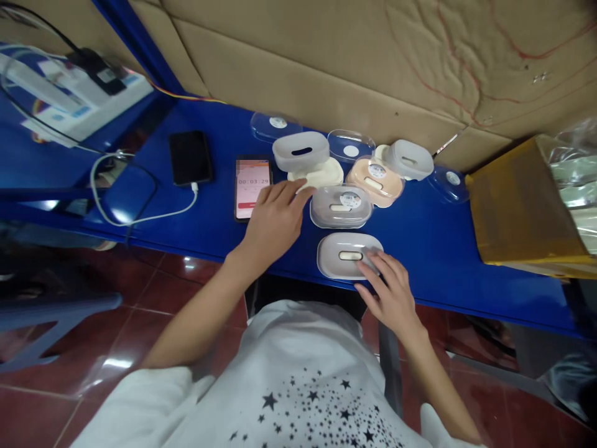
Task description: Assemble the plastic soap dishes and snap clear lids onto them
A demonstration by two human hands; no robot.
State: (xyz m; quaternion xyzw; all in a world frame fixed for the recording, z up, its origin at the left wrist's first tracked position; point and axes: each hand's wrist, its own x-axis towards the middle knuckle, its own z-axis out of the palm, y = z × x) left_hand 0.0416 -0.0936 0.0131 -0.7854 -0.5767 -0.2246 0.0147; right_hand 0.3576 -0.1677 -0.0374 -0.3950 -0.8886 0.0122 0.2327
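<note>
My right hand [392, 294], fingers spread, rests its fingertips on the right end of a grey oval case [333, 249] with a cream slot piece in its middle. My left hand [278, 219] is open, its fingertips at the near edge of a cream oval part [332, 174]. Just right of that hand sits a grey case under a clear lid [321, 208] bearing a round sticker. Behind are a peach case [392, 185] with a stickered clear lid, a white oval ring [290, 155] with a slot, and another white slotted piece [413, 158].
Left of my left hand lies a phone [252, 196] showing a timer. A black device [189, 157] on a white cable and a power strip [88, 102] are further left. Loose clear lids [339, 140] stand along the cardboard wall. A cardboard box [517, 205] occupies the right.
</note>
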